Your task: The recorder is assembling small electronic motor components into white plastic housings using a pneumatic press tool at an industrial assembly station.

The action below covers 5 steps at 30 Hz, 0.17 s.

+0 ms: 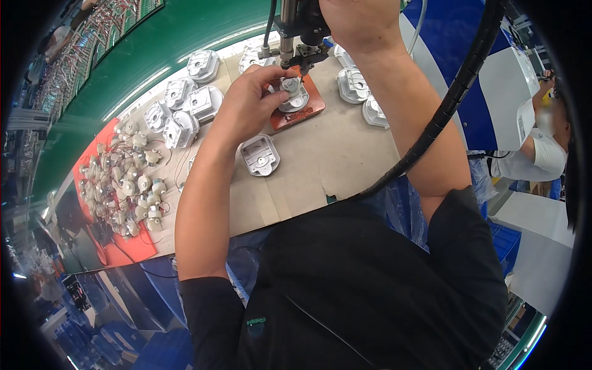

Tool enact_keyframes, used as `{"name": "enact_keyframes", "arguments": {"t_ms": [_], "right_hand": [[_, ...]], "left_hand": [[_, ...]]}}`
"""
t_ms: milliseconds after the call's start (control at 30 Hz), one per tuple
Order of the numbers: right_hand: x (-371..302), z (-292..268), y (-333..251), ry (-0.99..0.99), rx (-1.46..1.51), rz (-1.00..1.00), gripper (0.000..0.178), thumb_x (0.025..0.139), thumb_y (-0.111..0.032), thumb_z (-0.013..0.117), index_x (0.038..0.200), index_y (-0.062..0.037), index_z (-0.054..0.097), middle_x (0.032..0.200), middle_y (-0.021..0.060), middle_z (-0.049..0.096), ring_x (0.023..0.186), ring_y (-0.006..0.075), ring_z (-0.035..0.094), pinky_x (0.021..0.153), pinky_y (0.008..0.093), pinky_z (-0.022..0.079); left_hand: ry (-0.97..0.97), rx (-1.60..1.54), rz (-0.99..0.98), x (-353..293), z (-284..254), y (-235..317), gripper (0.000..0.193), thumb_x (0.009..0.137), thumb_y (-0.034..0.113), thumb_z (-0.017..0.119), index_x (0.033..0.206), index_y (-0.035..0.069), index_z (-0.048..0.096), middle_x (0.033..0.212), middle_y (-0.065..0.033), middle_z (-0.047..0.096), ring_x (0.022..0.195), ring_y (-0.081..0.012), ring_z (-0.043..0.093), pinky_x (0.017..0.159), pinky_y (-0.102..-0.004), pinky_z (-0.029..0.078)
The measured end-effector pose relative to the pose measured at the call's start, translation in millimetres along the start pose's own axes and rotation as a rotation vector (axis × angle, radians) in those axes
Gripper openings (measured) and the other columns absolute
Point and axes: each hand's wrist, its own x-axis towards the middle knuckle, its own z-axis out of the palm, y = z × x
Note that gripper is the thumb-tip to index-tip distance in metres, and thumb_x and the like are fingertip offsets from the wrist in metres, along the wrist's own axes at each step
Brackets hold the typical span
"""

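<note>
My left hand [251, 98] pinches a small pale motor [288, 86] between thumb and fingers. The motor sits on a white plastic housing [297, 102], which rests on a red-orange block [316, 103]. Just above it is the tip of a black and metal power screwdriver [303, 57], mounted upright. My right hand [364, 26] is raised beside the screwdriver at the upper edge; its fingers are cut off from view. Another white housing [259, 155] lies nearer to me, apart from both hands.
Several white housings [202, 102] stand to the left, more [353, 85] to the right beneath my right forearm. Many small motors with wires [126, 179] are heaped on a red sheet [140, 245] at the far left. A black ribbed hose [441, 120] crosses in front of my right arm.
</note>
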Motion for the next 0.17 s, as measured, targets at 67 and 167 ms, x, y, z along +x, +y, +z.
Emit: {"name": "enact_keyframes", "arguments": {"t_ms": [67,167], "right_hand": [[-1.6,-0.4,-3.6,0.012,-0.132,0.077,0.019,0.096,-0.019,0.075,0.097,-0.0061,0.062,0.077,-0.0047,0.058,0.066,0.0036,0.050,0.058,0.0209,0.039],[-3.0,1.7,4.7,-0.038,0.013,0.042,0.025,0.094,-0.023,0.079,0.100,-0.0064,0.061,0.077,-0.0041,0.059,0.067,0.0043,0.050,0.059,0.0218,0.041]], "left_hand": [[0.002,0.018,-0.005,0.0,-0.9,-0.1,0.037,0.091,0.001,0.071,0.126,0.012,0.073,0.096,-0.0014,0.057,0.082,-0.0126,0.059,0.081,-0.0287,0.052],[-0.002,0.058,0.016,-1.6,-2.2,1.3,0.037,0.091,0.004,0.073,0.128,0.010,0.071,0.099,-0.0021,0.058,0.086,-0.0139,0.061,0.084,-0.0306,0.052]]}}
